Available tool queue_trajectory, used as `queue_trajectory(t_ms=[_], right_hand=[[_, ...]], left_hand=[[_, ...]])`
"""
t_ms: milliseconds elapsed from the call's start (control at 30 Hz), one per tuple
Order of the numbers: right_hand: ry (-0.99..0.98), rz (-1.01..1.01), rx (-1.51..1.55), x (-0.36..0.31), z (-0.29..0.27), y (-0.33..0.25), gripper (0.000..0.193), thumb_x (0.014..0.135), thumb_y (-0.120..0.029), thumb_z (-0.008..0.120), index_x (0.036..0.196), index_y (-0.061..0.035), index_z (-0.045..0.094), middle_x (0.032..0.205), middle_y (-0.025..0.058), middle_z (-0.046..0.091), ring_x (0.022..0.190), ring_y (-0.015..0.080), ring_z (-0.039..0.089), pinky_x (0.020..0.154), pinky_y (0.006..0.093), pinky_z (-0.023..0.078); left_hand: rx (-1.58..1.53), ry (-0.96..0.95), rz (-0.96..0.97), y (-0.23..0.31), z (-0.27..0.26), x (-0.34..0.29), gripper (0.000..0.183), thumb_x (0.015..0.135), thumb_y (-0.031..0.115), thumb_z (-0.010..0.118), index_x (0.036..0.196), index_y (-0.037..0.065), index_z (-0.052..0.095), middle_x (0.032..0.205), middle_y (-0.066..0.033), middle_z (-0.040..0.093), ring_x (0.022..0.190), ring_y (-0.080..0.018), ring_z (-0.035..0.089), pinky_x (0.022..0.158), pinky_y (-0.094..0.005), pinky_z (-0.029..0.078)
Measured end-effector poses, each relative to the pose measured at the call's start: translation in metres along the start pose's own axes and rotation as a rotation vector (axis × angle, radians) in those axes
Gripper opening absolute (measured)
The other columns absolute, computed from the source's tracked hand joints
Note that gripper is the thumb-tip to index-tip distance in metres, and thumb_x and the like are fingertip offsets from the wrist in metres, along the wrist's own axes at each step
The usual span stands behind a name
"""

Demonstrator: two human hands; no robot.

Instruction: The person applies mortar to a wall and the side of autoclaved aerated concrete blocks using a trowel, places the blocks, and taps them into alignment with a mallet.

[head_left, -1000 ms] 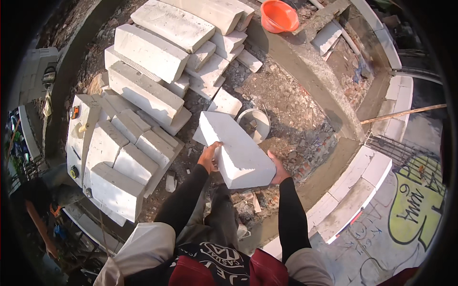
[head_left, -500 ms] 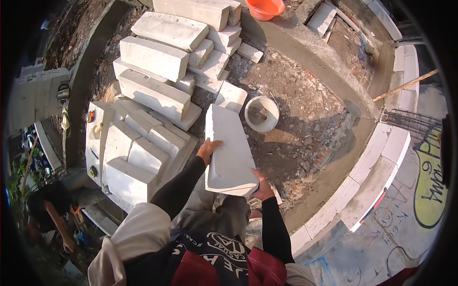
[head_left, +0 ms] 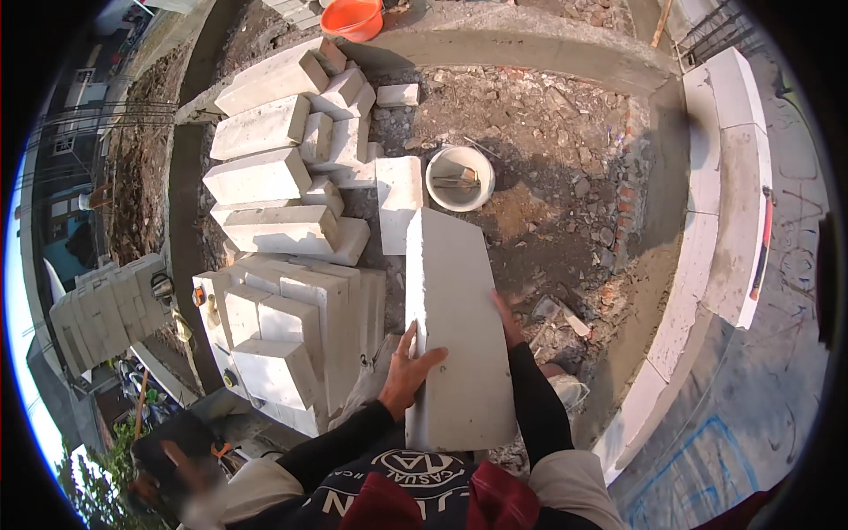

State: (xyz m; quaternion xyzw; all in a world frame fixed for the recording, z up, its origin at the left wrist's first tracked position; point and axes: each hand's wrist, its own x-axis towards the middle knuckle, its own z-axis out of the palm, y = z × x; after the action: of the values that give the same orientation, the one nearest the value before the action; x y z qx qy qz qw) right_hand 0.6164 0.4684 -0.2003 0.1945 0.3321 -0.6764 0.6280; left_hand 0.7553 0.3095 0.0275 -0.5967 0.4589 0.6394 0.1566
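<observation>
A long white aerated concrete block (head_left: 464, 336) is held in front of my body between both hands, one end close to my shirt and the other pointing away. My left hand (head_left: 412, 371) grips its left side, with the thumb laid on the broad face. Against the right edge presses my right hand (head_left: 508, 320), its fingers partly hidden behind the block. Just beyond the block's far end stands a round whitish bucket (head_left: 433, 187) with something brownish inside. Another white block (head_left: 399, 199) lies on the ground beside that bucket.
Stacked white blocks (head_left: 274, 331) rise at my left, with more blocks (head_left: 261, 177) behind. An orange basin (head_left: 352, 19) sits at the far left. A concrete beam (head_left: 530, 49) crosses the back. A low block wall (head_left: 689, 256) curves along the right. Another person (head_left: 172, 468) is at lower left.
The block has turned more lengthwise to me and come nearer my body. My left hand has shifted along its side, and my right hand has moved from its near corner up the right edge.
</observation>
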Motion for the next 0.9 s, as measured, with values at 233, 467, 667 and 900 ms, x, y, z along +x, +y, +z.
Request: queue_trajectory(t_ms=[233,467,667,900], right_hand=[[0.137,-0.116,-0.148,-0.113,0.011,-0.112,0.065,0.096,-0.052,0.064,0.138,-0.0024,0.059,0.131,0.0149,0.066,0.114,0.0239,0.067,0.096,0.0384,0.054],[0.515,-0.600,-0.579,-0.248,0.079,-0.171,0.109,0.066,-0.050,0.081,0.149,0.0065,0.039,0.131,0.0277,0.060,0.119,0.0388,0.062,0.099,0.0419,0.050],[0.800,-0.947,-0.834,-0.321,0.155,-0.149,0.114,0.061,-0.045,0.083,0.151,0.0041,0.033,0.125,0.0257,0.056,0.109,0.0440,0.063,0.089,0.0497,0.054],[0.857,-1.167,-1.064,-0.398,0.156,-0.099,0.120,0.056,-0.043,0.089,0.154,-0.0031,0.034,0.115,0.0178,0.055,0.101,0.0373,0.062,0.075,0.0479,0.055]], left_hand=[[-0.061,-0.413,0.264,-0.003,0.071,-0.039,0.071,0.099,0.035,0.058,0.157,0.002,0.033,0.140,-0.0191,0.054,0.119,-0.0291,0.061,0.098,-0.0405,0.054],[0.060,-0.515,0.279,-0.012,0.070,-0.017,0.076,0.095,0.047,0.059,0.153,0.002,0.040,0.141,-0.0188,0.054,0.125,-0.0312,0.056,0.103,-0.0452,0.048],[-0.421,-0.630,0.047,0.053,0.092,-0.037,0.105,0.086,0.084,0.055,0.154,0.005,0.043,0.157,-0.0109,0.045,0.143,-0.0336,0.042,0.119,-0.0516,0.032],[-0.176,-1.470,0.396,0.190,0.128,-0.033,0.097,0.097,0.080,0.038,0.161,0.007,0.030,0.166,-0.0129,0.033,0.151,-0.0348,0.031,0.126,-0.0514,0.025]])
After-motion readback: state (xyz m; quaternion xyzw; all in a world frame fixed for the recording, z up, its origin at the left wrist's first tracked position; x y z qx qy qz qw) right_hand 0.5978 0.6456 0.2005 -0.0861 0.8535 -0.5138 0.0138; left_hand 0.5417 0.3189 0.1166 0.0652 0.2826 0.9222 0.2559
